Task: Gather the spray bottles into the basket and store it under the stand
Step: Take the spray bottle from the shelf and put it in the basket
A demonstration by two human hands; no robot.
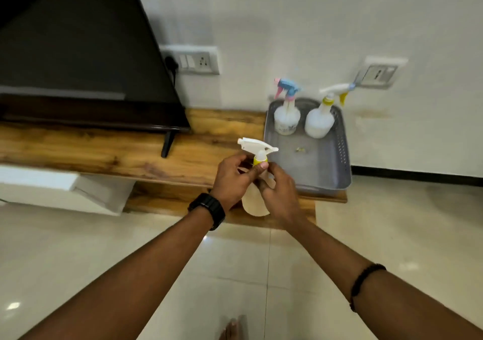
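A grey perforated basket (324, 167) sits on the right end of the wooden stand (109, 148). Two spray bottles stand upright at its back: one with a blue and pink trigger head (287, 116), one with a white and yellow head (320, 121). In front of the basket's left side I hold a third spray bottle (257, 151), white trigger head and yellow collar, above the stand's front edge. My left hand (232, 180) and my right hand (278, 189) both grip its neck and body, hiding most of the translucent body.
A large dark television (78, 60) stands on the left of the stand. Wall sockets (194, 61) are behind it. A lower wooden shelf (167, 198) sits beneath the stand top. Glossy tiled floor (392, 222) lies in front, with my bare foot (231, 329) at the bottom.
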